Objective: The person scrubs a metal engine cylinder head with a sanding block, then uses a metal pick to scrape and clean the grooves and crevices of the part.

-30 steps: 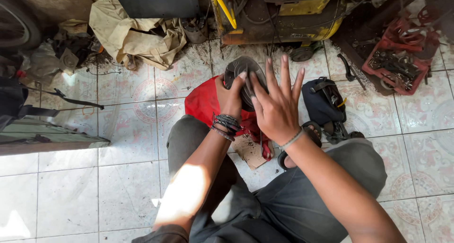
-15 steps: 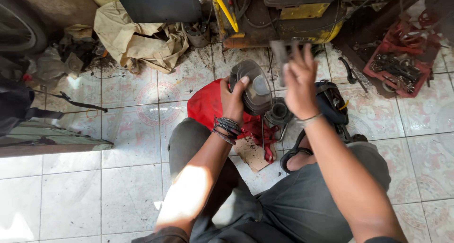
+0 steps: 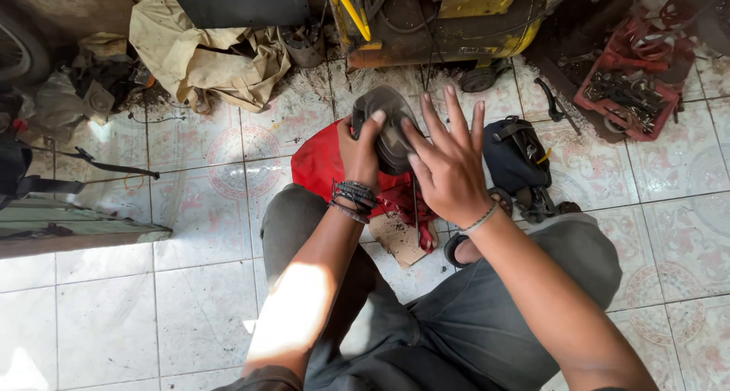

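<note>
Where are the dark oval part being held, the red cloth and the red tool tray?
dark oval part (image 3: 391, 125), head view, upper face.
red cloth (image 3: 319, 163), head view, left fold.
red tool tray (image 3: 589, 102), head view, near rim.

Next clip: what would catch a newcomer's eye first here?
At centre, the left hand grips a dark rounded part while the right hand spreads flat over it, above a red cloth on the tiled floor. A red tool tray sits upper right.

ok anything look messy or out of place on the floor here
Yes. Dark dirt and debris is spread over the tiles below the yellow machine, and a crumpled tan cloth lies heaped beside it. The left hand and right hand hold a worn dark part.
</note>
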